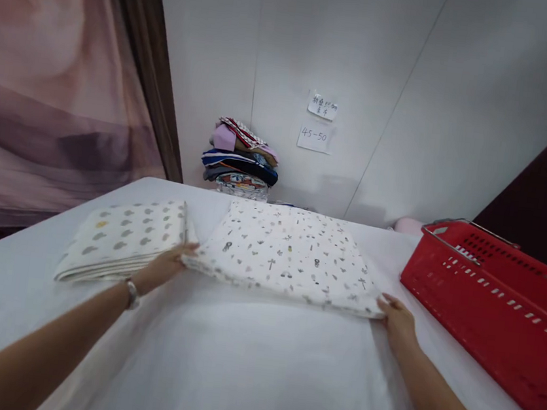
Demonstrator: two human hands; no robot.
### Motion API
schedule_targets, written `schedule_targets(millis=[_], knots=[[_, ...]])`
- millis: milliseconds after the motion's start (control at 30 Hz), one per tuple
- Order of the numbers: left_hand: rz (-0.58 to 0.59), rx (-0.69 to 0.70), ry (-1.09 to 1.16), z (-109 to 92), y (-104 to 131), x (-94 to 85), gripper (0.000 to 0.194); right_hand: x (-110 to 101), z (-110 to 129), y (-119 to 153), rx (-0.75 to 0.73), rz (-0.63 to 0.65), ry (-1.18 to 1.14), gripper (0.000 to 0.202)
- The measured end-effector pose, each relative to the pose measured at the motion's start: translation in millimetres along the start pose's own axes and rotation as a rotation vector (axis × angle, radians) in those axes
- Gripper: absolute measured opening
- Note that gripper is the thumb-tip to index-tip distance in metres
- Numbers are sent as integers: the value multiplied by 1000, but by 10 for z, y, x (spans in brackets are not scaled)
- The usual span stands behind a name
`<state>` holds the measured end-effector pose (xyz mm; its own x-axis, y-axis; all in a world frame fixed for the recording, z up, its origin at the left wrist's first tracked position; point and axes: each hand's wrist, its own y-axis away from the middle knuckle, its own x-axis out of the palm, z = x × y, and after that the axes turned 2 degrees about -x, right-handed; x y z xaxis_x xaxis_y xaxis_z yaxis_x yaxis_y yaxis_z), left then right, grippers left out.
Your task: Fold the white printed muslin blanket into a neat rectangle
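Observation:
A white cloth [288, 253] with small grey and tan printed motifs lies folded on the white table in front of me. My left hand [176, 260] pinches its near left corner. At the near right corner, my right hand [396, 314] grips the edge between thumb and fingers. The near edge is raised slightly between both hands. Just left of it rests a second folded cloth [126, 237], white with grey rounded shapes and one yellow one, its layers showing along the front.
To the right stands a red plastic basket [489, 308] with metal handles. A stack of folded fabrics [242, 158] sits at the back against the wall, below two paper notes [315, 137]. A pink curtain [59, 95] hangs left of the table [254, 374].

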<state>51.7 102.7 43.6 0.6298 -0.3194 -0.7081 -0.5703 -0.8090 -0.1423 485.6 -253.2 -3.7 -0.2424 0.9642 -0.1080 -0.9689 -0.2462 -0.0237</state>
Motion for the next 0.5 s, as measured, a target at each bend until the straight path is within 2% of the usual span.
schedule_targets(millis=[33,100,267,400,500], knots=[[35,-3,-12,115,85,92,43,-23,-137,48,30,16,6,43],[37,8,-35,226,220,148,37,-71,-241,117,59,39,4,49],[-89,54,-62,210,472,-104,21,-252,-130,360,34,85,8,57],[-81,72,-105,343,715,-193,17,-402,-184,692,90,182,42,60],[-72,98,-120,442,877,-212,16,-469,-164,897,82,183,52,59]])
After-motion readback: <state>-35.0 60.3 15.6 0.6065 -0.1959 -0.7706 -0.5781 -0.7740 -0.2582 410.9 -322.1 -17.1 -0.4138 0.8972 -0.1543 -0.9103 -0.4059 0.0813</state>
